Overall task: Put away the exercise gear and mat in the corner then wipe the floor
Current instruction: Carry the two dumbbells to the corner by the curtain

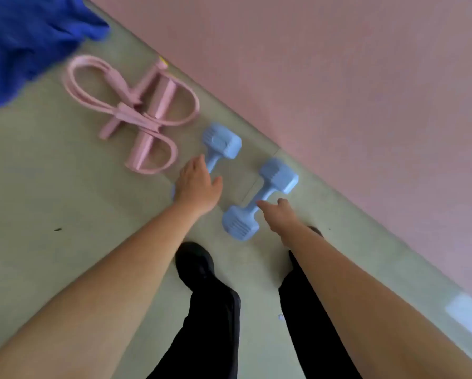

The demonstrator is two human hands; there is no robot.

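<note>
Two light blue dumbbells lie on the pale green floor beside a pink mat [366, 91]. My left hand [196, 184] hovers open over the near end of the left dumbbell [221, 143], covering its lower head and part of its handle. Just right of the handle of the right dumbbell [259, 201], my right hand [280, 214] reaches in with its fingers apart and holds nothing. A pink pedal resistance band [131, 110] lies further left on the floor. A crumpled blue cloth [29, 42] sits at the top left.
My two legs in black trousers and black shoes [193, 261] stand just behind the dumbbells. The mat's edge runs diagonally from top left to bottom right. A small white object [467, 315] lies at the right edge. The image is blurred.
</note>
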